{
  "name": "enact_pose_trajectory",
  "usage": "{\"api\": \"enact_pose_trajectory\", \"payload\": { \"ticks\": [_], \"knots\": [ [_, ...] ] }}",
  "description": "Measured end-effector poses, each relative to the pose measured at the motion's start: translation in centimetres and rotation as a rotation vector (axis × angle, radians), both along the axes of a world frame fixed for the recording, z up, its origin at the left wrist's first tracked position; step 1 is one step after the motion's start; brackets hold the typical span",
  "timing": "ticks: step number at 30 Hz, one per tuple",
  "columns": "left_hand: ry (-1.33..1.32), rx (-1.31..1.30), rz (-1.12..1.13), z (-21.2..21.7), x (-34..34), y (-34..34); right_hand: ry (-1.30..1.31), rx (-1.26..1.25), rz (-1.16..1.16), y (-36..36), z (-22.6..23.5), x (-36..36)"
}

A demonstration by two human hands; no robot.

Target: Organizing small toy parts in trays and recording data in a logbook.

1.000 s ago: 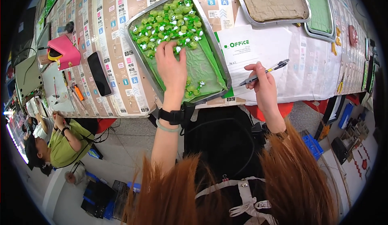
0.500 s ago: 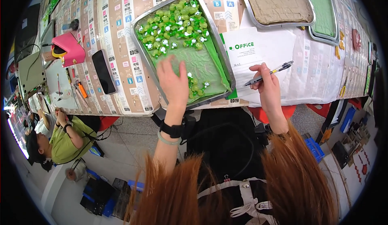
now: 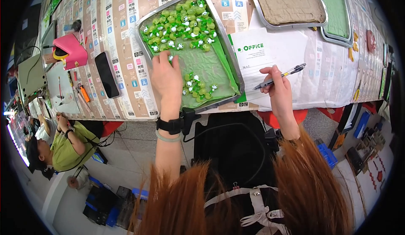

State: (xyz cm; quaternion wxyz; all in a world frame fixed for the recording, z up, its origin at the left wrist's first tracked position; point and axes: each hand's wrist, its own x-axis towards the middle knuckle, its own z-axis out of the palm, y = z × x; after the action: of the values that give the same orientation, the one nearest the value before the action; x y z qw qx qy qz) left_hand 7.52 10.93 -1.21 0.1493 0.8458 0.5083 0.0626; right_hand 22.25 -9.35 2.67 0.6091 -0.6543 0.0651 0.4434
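Observation:
A metal tray [image 3: 237,72] lined with green film holds many small green-and-white figurines [image 3: 179,24] massed at its far end. A smaller cluster of them [image 3: 197,89] lies at the near end. My left hand [image 3: 166,76] is over the tray's left side, its thumb and fingers closed about a figurine [image 3: 170,58] whose white part shows between them. My right hand [image 3: 278,89] grips a grey pen [image 3: 291,71], tip down and left, above a lined paper sheet [image 3: 255,68] with handwriting, right of the tray.
Left of the tray lie a black phone [image 3: 107,75], a pink case [image 3: 74,51] and an orange-handled tool [image 3: 85,94]. Two more trays, one lined brown [image 3: 291,3] and one green [image 3: 335,7], stand at the far right. Another person [image 3: 74,146] sits at the left.
My left hand has moved left, uncovering more of the near cluster, and its fingers have closed around a figurine. My right hand and the pen are nearly still.

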Motion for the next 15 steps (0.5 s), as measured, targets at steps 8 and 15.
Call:
{"api": "enact_pose_trajectory", "payload": {
  "ticks": [8,15],
  "knots": [
    [-0.14,-0.498,0.017,1.2,-1.4,-2.1,-0.015,-0.005,-0.004,-0.1,0.0,0.0],
    [-0.188,-0.155,-0.063,1.9,0.0,-1.1,-0.005,-0.003,-0.012,-0.2,-0.1,0.0]
  ]
}}
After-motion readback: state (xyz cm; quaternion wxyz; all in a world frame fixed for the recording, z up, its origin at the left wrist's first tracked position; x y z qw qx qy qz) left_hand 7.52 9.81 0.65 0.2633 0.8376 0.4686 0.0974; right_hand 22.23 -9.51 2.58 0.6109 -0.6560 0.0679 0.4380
